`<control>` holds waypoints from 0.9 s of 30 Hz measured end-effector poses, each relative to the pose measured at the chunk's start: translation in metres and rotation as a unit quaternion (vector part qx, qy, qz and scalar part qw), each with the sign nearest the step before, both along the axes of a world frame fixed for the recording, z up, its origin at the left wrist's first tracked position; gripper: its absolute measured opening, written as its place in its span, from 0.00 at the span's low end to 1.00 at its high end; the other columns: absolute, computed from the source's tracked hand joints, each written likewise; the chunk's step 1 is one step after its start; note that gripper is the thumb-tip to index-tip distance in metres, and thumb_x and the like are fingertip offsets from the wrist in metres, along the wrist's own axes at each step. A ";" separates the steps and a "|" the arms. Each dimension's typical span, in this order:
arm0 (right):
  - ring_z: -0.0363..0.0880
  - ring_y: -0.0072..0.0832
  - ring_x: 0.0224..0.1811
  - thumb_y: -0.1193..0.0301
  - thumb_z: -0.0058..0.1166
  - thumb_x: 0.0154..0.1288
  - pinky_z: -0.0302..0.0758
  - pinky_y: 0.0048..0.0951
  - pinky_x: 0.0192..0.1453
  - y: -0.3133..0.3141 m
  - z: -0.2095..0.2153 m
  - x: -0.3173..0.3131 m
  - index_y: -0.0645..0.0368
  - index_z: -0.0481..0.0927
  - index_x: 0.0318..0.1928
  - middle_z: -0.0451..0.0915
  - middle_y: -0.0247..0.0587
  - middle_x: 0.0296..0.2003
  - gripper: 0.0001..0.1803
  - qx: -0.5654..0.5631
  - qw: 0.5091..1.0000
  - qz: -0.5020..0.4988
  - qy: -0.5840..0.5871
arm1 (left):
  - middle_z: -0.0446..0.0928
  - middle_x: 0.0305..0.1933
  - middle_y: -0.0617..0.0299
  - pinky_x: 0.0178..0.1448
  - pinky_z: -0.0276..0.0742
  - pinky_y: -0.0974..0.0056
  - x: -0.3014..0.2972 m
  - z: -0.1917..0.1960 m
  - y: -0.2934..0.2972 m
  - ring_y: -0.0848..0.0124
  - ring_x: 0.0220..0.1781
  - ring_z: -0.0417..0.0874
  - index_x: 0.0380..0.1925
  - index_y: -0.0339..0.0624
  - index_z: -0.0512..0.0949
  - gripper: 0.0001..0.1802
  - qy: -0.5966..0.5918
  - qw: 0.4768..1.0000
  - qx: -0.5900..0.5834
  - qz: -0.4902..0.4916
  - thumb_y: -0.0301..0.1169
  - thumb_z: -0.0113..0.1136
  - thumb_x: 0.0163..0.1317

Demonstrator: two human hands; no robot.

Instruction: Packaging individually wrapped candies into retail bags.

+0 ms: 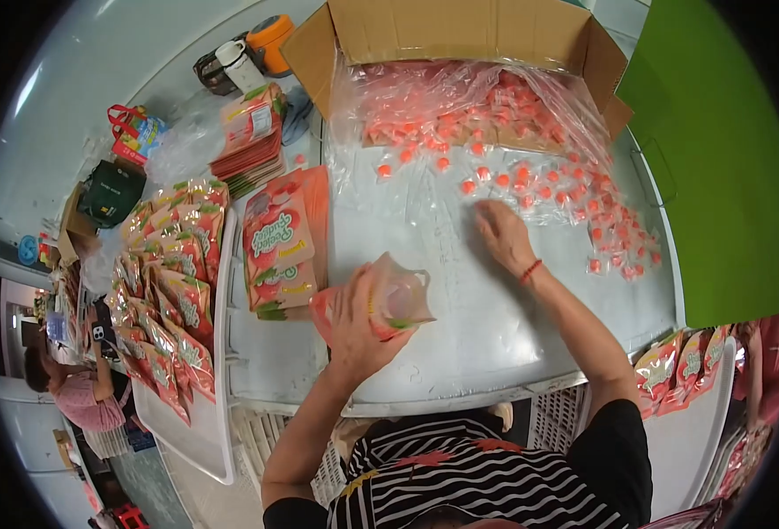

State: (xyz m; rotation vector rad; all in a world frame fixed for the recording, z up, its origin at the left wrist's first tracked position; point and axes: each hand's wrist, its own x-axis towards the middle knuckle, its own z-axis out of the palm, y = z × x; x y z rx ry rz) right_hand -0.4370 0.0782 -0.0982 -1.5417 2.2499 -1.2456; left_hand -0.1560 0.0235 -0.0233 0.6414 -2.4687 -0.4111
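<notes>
My left hand (358, 322) is wrapped around a pink pouch (324, 316), whose mouth gapes toward the right. Over the middle of the table, my right hand (506, 236) has its fingers bent together; whatever they hold, if anything, is hidden beneath them. Just beyond its fingertips lie small red-orange pieces in clear wrappers (469, 187), which look like candies. More wrapped candies (608, 225) spread out to the right. Beside my left hand is a stack of flat pink pouches (270, 231).
An opened cardboard box (460, 31), lined with clear plastic, holds many candies at the back. Filled pouches crowd a white tray (223, 414) at left; others sit at right. A pouch stack (248, 145) stands farther back. A green panel (715, 176) borders the right side.
</notes>
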 end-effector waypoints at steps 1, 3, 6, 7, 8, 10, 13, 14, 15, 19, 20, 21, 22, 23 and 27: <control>0.76 0.48 0.44 0.76 0.52 0.58 0.73 0.39 0.52 -0.017 -0.005 -0.016 0.65 0.75 0.46 0.77 0.54 0.42 0.14 -0.045 0.997 -0.008 0.070 | 0.66 0.59 0.50 0.57 0.63 0.51 0.004 -0.003 -0.002 0.54 0.55 0.70 0.61 0.38 0.61 0.52 0.003 1.000 0.002 0.024 0.38 0.77 0.32; 0.72 0.52 0.50 0.76 0.52 0.57 0.71 0.43 0.55 -0.051 -0.007 -0.048 0.64 0.73 0.48 0.74 0.57 0.47 0.16 -0.088 0.981 -0.028 0.168 | 0.66 0.58 0.49 0.59 0.63 0.50 0.007 -0.007 -0.004 0.52 0.56 0.70 0.60 0.37 0.61 0.52 0.005 0.999 0.004 0.049 0.36 0.79 0.31; 0.65 0.55 0.59 0.67 0.51 0.60 0.65 0.48 0.61 -0.103 -0.022 -0.124 0.62 0.70 0.54 0.67 0.58 0.56 0.22 -0.048 0.956 -0.096 0.273 | 0.65 0.58 0.48 0.57 0.66 0.50 0.004 -0.009 -0.003 0.50 0.55 0.70 0.60 0.36 0.60 0.54 0.022 0.999 -0.014 0.024 0.33 0.79 0.30; 0.65 0.55 0.59 0.67 0.51 0.60 0.65 0.48 0.61 -0.117 -0.020 -0.135 0.62 0.70 0.54 0.67 0.58 0.56 0.22 -0.050 0.956 -0.094 0.273 | 0.65 0.59 0.48 0.57 0.67 0.50 0.006 -0.011 -0.005 0.50 0.54 0.70 0.60 0.36 0.59 0.55 0.018 0.999 -0.002 0.038 0.33 0.80 0.29; 0.62 0.55 0.61 0.63 0.49 0.62 0.63 0.51 0.63 -0.129 -0.015 -0.143 0.61 0.68 0.57 0.65 0.58 0.58 0.25 -0.017 0.947 -0.123 0.296 | 0.64 0.59 0.48 0.56 0.67 0.50 0.009 -0.013 -0.005 0.50 0.54 0.71 0.61 0.37 0.59 0.56 0.014 0.998 0.009 0.053 0.33 0.80 0.29; 0.60 0.54 0.63 0.58 0.47 0.63 0.60 0.53 0.64 -0.148 -0.011 -0.153 0.60 0.67 0.59 0.64 0.57 0.60 0.28 0.014 0.936 -0.149 0.319 | 0.64 0.60 0.48 0.56 0.68 0.50 0.010 -0.014 -0.007 0.50 0.54 0.71 0.61 0.37 0.58 0.56 0.008 0.998 0.020 0.060 0.34 0.80 0.28; 0.58 0.52 0.66 0.51 0.41 0.64 0.55 0.61 0.65 -0.183 -0.011 -0.168 0.55 0.66 0.62 0.63 0.56 0.62 0.31 0.129 0.911 -0.090 0.380 | 0.64 0.60 0.48 0.56 0.68 0.50 0.004 -0.010 -0.012 0.49 0.55 0.71 0.61 0.36 0.58 0.57 -0.014 0.997 0.039 0.065 0.34 0.80 0.28; 0.58 0.52 0.66 0.51 0.41 0.64 0.55 0.61 0.65 -0.201 -0.004 -0.166 0.55 0.66 0.62 0.63 0.56 0.62 0.31 0.127 0.912 -0.085 0.380 | 0.63 0.60 0.48 0.56 0.69 0.50 0.003 -0.008 -0.013 0.49 0.55 0.71 0.62 0.36 0.58 0.57 -0.033 0.996 0.046 0.066 0.35 0.80 0.28; 0.59 0.51 0.66 0.50 0.40 0.65 0.54 0.60 0.66 -0.223 0.006 -0.166 0.53 0.68 0.62 0.65 0.55 0.61 0.30 0.176 0.925 -0.045 0.333 | 0.63 0.60 0.48 0.56 0.69 0.50 0.001 -0.006 -0.016 0.49 0.55 0.71 0.62 0.36 0.58 0.57 -0.034 0.996 0.046 0.073 0.35 0.80 0.28; 0.67 0.46 0.62 0.50 0.41 0.63 0.63 0.52 0.64 -0.291 0.046 -0.159 0.49 0.73 0.58 0.72 0.45 0.58 0.27 0.269 0.925 0.103 0.249 | 0.63 0.60 0.46 0.55 0.70 0.50 -0.009 -0.001 -0.025 0.48 0.54 0.71 0.62 0.34 0.56 0.58 -0.011 0.994 0.068 0.083 0.35 0.80 0.28; 0.70 0.44 0.60 0.51 0.45 0.61 0.67 0.49 0.62 -0.308 0.041 -0.165 0.48 0.73 0.58 0.73 0.43 0.57 0.27 0.228 0.928 0.163 0.244 | 0.63 0.60 0.45 0.54 0.71 0.50 -0.012 -0.002 -0.027 0.48 0.54 0.71 0.62 0.34 0.56 0.59 0.007 0.994 0.062 0.089 0.34 0.80 0.28; 0.70 0.44 0.60 0.51 0.45 0.61 0.67 0.49 0.62 -0.318 0.044 -0.132 0.48 0.73 0.58 0.73 0.43 0.57 0.27 0.221 0.928 0.179 0.240 | 0.63 0.60 0.45 0.54 0.71 0.50 -0.007 -0.002 -0.029 0.48 0.54 0.71 0.62 0.34 0.56 0.59 0.000 0.993 0.059 0.105 0.34 0.80 0.28; 0.70 0.44 0.59 0.51 0.45 0.61 0.67 0.48 0.62 -0.326 0.051 -0.105 0.48 0.73 0.58 0.73 0.43 0.57 0.27 0.221 0.925 0.193 0.243 | 0.63 0.59 0.45 0.54 0.71 0.51 -0.002 -0.003 -0.029 0.49 0.54 0.71 0.62 0.34 0.56 0.59 -0.003 0.989 0.079 0.123 0.33 0.80 0.28; 0.70 0.44 0.59 0.51 0.45 0.60 0.68 0.48 0.61 -0.329 0.057 -0.090 0.48 0.74 0.58 0.73 0.43 0.57 0.27 0.225 0.921 0.201 0.246 | 0.64 0.58 0.45 0.54 0.71 0.51 0.000 -0.004 -0.030 0.50 0.53 0.72 0.62 0.33 0.55 0.59 -0.003 0.986 0.103 0.134 0.33 0.80 0.28; 0.71 0.44 0.59 0.51 0.47 0.59 0.69 0.48 0.60 -0.331 0.082 -0.072 0.48 0.74 0.57 0.74 0.43 0.56 0.28 0.252 0.907 0.218 0.257 | 0.65 0.56 0.46 0.54 0.72 0.53 -0.003 0.001 -0.035 0.51 0.51 0.72 0.63 0.33 0.55 0.59 -0.015 0.979 0.135 0.149 0.32 0.80 0.27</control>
